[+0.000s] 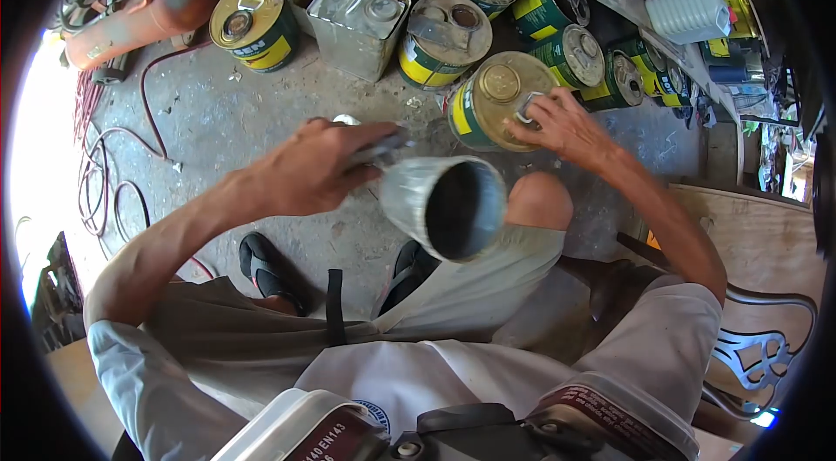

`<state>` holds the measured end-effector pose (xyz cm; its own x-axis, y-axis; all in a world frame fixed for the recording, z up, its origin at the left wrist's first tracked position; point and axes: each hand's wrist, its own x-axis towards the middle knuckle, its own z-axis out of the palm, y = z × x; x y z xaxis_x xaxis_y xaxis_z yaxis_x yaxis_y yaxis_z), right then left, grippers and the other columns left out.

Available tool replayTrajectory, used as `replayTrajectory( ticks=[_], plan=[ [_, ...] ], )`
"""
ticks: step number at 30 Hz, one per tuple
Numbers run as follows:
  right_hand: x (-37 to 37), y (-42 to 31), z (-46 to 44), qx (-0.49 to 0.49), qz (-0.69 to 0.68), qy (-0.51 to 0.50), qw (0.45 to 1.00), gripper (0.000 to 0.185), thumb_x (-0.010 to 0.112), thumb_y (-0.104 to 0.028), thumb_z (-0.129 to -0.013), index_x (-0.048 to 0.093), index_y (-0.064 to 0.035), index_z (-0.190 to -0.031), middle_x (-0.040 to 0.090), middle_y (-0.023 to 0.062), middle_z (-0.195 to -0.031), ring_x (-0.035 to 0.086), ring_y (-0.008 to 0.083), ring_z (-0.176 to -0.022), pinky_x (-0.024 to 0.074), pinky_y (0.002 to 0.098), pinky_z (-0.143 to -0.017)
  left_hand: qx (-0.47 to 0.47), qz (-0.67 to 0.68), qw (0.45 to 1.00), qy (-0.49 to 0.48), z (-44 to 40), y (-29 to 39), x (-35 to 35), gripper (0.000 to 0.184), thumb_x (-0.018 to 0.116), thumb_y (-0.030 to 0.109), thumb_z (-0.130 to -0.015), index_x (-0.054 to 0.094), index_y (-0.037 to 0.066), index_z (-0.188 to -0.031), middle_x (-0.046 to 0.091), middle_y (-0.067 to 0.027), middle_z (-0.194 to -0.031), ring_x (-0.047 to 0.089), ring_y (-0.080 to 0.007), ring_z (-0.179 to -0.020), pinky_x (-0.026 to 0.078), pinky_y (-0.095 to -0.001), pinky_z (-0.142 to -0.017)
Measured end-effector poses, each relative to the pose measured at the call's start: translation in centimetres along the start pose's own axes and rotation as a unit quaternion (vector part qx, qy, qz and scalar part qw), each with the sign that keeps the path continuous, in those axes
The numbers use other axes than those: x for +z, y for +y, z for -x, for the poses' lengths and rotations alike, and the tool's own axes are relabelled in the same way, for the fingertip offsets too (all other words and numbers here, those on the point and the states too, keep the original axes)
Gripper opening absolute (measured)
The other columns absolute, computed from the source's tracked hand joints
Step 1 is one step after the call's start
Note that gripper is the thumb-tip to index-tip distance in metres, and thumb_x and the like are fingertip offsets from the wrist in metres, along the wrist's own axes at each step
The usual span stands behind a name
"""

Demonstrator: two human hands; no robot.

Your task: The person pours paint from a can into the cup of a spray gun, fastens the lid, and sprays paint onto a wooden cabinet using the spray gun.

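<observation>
My left hand (300,169) is closed around what looks like a spray gun (383,146), whose silver body is mostly covered by my fingers. Its open metal cup (405,204) tilts toward me, dark inside, so I cannot tell what it contains. My right hand (562,126) grips the small wire handle on the lid of a green and yellow paint can (514,82). That can leans, its round screw cap in place on the top. Below the cup is my bent right knee (540,200).
Several used paint cans stand ahead, including one at the left (257,26), beside a square metal tin (357,21). An orange tank (165,4) sits at the far left, with a red hose (144,104) on the floor. At right are a shelf with a plastic jug (688,13) and a chair (758,356).
</observation>
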<state>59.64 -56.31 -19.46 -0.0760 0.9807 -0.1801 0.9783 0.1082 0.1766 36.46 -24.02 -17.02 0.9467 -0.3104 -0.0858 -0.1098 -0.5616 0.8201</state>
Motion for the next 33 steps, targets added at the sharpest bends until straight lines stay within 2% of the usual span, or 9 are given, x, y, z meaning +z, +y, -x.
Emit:
replayTrajectory(
  ticks=[5, 8, 11, 15, 18, 21, 24, 29, 33],
  plan=[
    [-0.2, -1.3, -0.8, -0.013, 0.017, 0.05, 0.999, 0.044, 0.055, -0.006, -0.084, 0.051, -0.0223, -0.125, 0.052, 0.0013, -0.098, 0.054, 0.019, -0.1, 0.0424, 0.0405, -0.089, -0.022, -0.015, 1.0, -0.009, -2.9, 2.0, 2.4, 0.049, 0.065, 0.008, -0.087, 0.05, -0.003, -0.132, 0.066, -0.0251, -0.108, 0.063, -0.0418, -0.099, 0.05, -0.0455, -0.088],
    [-0.3, -1.6, -0.7, -0.012, 0.028, 0.054, 0.998, 0.043, 0.055, -0.007, -0.084, 0.05, -0.0224, -0.124, 0.052, 0.0005, -0.098, 0.054, 0.0188, -0.099, 0.0428, 0.0399, -0.088, -0.011, -0.017, 1.0, 0.005, -3.6, 1.9, 3.2, 0.043, 0.063, 0.01, -0.088, 0.051, -0.006, -0.126, 0.066, -0.0286, -0.095, 0.062, -0.0453, -0.095, 0.049, -0.0501, -0.084],
    [-0.1, -2.1, -0.6, -0.014, 0.026, 0.05, 0.998, 0.042, 0.056, -0.009, -0.084, 0.052, -0.0221, -0.124, 0.052, 0.0007, -0.099, 0.053, 0.0189, -0.1, 0.0426, 0.0394, -0.088, -0.048, -0.026, 0.998, -0.014, -4.0, 1.7, 3.1, 0.05, 0.066, 0.007, -0.086, 0.049, -0.005, -0.132, 0.064, -0.0272, -0.11, 0.062, -0.0428, -0.103, 0.049, -0.046, -0.091],
    [0.4, -2.6, -0.5, -0.015, 0.009, 0.063, 0.998, 0.04, 0.057, -0.014, -0.084, 0.056, -0.0206, -0.124, 0.052, 0.0017, -0.101, 0.05, 0.0195, -0.106, 0.0419, 0.0387, -0.089, -0.033, -0.034, 0.999, 0.009, -4.6, 1.1, 2.6, 0.05, 0.066, 0.006, -0.085, 0.05, -0.005, -0.131, 0.065, -0.0276, -0.105, 0.063, -0.0434, -0.099, 0.05, -0.0462, -0.086],
    [0.2, -2.6, -0.2, -0.022, 0.006, -0.041, 0.999, 0.046, 0.056, -0.015, -0.088, 0.053, -0.0186, -0.134, 0.054, 0.0034, -0.109, 0.052, 0.0236, -0.111, 0.0424, 0.0427, -0.093, -0.017, -0.022, 0.999, 0.032, -5.0, 1.0, 2.6, 0.048, 0.066, 0.007, -0.085, 0.051, -0.003, -0.129, 0.066, -0.0281, -0.1, 0.063, -0.0447, -0.097, 0.05, -0.048, -0.084],
    [0.7, -3.3, -0.7, -0.034, 0.023, 0.065, 0.997, 0.04, 0.053, -0.022, -0.087, 0.056, -0.0157, -0.126, 0.053, 0.0022, -0.101, 0.049, 0.0207, -0.106, 0.0415, 0.0391, -0.087, 0.02, -0.002, 0.999, 0.039, -5.3, 2.1, 3.4, 0.041, 0.064, 0.009, -0.087, 0.052, -0.001, -0.125, 0.066, -0.0287, -0.094, 0.062, -0.0467, -0.095, 0.049, -0.0514, -0.083],
    [0.3, -3.6, -0.8, -0.057, 0.052, 0.045, 0.996, 0.038, 0.052, -0.025, -0.087, 0.056, -0.0143, -0.124, 0.053, 0.0021, -0.101, 0.049, 0.0211, -0.106, 0.0415, 0.0397, -0.087, 0.011, 0.01, 1.0, 0.012, -5.3, 3.3, 3.4, 0.04, 0.064, 0.009, -0.087, 0.052, -0.001, -0.123, 0.066, -0.0281, -0.093, 0.062, -0.046, -0.095, 0.05, -0.0511, -0.083],
    [0.8, -3.9, -0.1, -0.003, -0.017, -0.012, 1.0, 0.033, 0.053, -0.017, -0.089, 0.056, -0.0182, -0.122, 0.054, 0.004, -0.106, 0.049, 0.0207, -0.117, 0.0425, 0.0455, -0.096, -0.004, -0.003, 1.0, 0.021, -5.7, 0.9, 3.5, 0.036, 0.063, 0.009, -0.087, 0.053, -0.001, -0.12, 0.066, -0.0274, -0.092, 0.063, -0.0453, -0.093, 0.05, -0.0509, -0.082],
    [0.6, -4.3, -0.3, -0.026, 0.004, 0.007, 1.0, 0.039, 0.053, -0.016, -0.089, 0.052, -0.0188, -0.128, 0.054, 0.0052, -0.109, 0.049, 0.0214, -0.117, 0.0408, 0.0461, -0.097, 0.023, 0.028, 0.999, -0.009, -4.7, 2.6, 4.7, 0.035, 0.063, 0.01, -0.087, 0.054, 0.0, -0.119, 0.066, -0.028, -0.093, 0.063, -0.0459, -0.092, 0.051, -0.0512, -0.081]
  ],
)
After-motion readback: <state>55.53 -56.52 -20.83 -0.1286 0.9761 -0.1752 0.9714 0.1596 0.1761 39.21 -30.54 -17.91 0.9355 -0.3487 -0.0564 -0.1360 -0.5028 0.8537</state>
